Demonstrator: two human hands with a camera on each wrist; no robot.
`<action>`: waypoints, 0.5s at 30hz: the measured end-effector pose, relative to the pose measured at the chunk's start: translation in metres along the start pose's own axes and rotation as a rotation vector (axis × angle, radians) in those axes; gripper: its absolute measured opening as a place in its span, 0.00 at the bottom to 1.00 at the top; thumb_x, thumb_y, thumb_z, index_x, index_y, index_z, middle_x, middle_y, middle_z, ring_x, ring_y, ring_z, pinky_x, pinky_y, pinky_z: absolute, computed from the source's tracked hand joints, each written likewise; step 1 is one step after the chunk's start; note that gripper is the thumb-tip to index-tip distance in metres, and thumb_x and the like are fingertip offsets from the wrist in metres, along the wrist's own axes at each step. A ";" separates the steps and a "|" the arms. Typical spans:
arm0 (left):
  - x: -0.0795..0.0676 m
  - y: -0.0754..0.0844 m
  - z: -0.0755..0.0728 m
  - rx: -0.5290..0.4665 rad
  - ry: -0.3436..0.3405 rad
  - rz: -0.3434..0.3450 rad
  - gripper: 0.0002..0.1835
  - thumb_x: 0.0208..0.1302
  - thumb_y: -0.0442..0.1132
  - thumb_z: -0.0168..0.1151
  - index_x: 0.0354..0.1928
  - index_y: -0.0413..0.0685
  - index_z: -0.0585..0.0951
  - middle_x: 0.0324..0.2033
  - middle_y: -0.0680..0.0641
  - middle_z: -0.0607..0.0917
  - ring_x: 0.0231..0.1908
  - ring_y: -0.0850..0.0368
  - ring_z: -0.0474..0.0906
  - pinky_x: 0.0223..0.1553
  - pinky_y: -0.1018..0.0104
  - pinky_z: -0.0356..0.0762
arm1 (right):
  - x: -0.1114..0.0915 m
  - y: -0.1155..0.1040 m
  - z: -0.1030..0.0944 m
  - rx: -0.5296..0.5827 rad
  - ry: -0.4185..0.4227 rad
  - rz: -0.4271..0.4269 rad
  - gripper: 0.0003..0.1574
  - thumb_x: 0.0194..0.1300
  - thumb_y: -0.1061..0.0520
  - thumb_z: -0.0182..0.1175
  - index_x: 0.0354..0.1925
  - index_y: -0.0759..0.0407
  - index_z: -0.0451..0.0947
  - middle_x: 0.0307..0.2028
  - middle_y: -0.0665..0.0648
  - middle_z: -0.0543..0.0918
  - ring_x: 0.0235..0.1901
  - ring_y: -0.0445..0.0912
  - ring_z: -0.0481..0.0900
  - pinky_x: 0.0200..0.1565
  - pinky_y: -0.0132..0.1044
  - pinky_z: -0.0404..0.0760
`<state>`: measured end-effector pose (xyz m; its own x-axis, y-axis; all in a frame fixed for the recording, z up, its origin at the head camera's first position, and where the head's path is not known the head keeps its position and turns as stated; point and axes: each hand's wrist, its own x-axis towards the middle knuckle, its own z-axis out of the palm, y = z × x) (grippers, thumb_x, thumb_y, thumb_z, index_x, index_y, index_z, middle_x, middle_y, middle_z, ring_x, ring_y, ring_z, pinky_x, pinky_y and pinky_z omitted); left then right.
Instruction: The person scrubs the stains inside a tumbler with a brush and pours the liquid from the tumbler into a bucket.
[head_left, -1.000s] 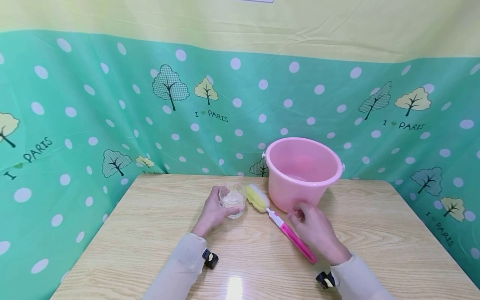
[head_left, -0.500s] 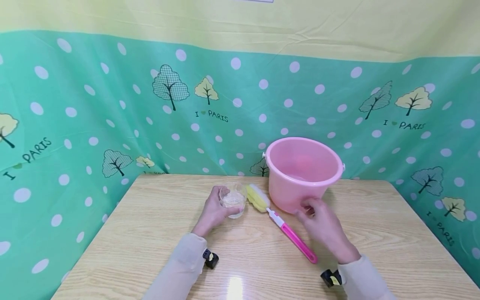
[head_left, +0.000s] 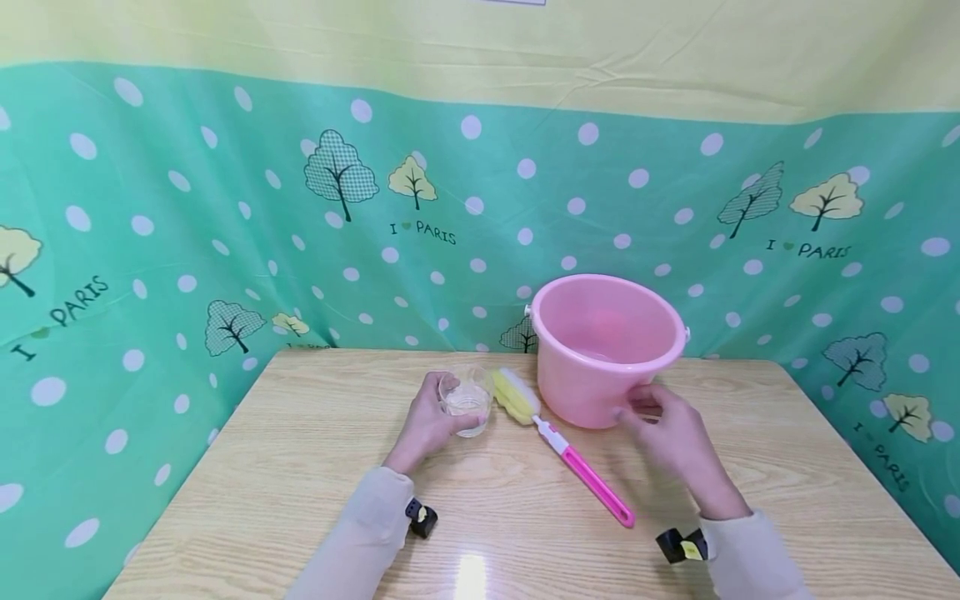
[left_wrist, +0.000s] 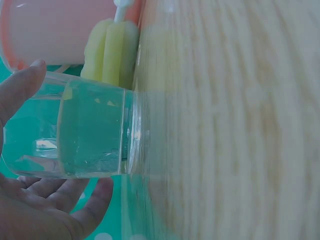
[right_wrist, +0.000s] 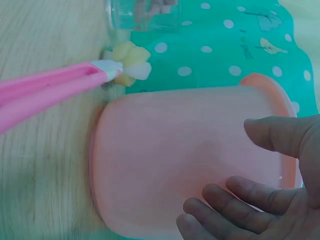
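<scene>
My left hand (head_left: pixel 427 427) holds a clear drinking glass (head_left: pixel 468 403), which stands upright on the wooden table. The left wrist view shows the thumb (left_wrist: pixel 26 86) on one side of the glass and the fingers (left_wrist: pixel 92 207) on the other. To the right of the glass lies a bottle brush (head_left: pixel 592 482) with a yellow and white sponge head (head_left: pixel 516 395) and a pink handle. At the front of a pink bucket (head_left: pixel 581 387) is my right hand (head_left: pixel 675 435). Its thumb and fingers are spread apart, holding nothing, in the right wrist view.
The bucket stands at the back right of the wooden table (head_left: pixel 300 467), close to a green dotted curtain (head_left: pixel 442 275). The brush lies diagonally between the hands, its head between glass and bucket. Black wrist cameras (head_left: pixel 422 518) are strapped to both sleeves.
My right hand has moved rightward along the front of the bucket, away from the brush handle. The left hand, glass, brush and bucket stay in place.
</scene>
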<state>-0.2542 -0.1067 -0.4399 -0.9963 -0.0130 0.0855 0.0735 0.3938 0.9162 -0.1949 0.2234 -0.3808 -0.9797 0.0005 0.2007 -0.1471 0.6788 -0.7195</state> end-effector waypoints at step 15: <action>0.001 -0.002 0.000 -0.015 -0.006 0.005 0.42 0.36 0.41 0.82 0.55 0.43 0.68 0.55 0.39 0.75 0.56 0.43 0.71 0.62 0.49 0.64 | 0.003 0.003 -0.017 0.168 0.036 0.154 0.45 0.60 0.39 0.64 0.63 0.67 0.64 0.58 0.69 0.72 0.56 0.61 0.73 0.52 0.51 0.77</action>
<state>-0.2553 -0.1074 -0.4414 -0.9961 -0.0059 0.0879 0.0791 0.3797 0.9217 -0.1960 0.2381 -0.3715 -0.9872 0.1230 0.1011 -0.0195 0.5365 -0.8436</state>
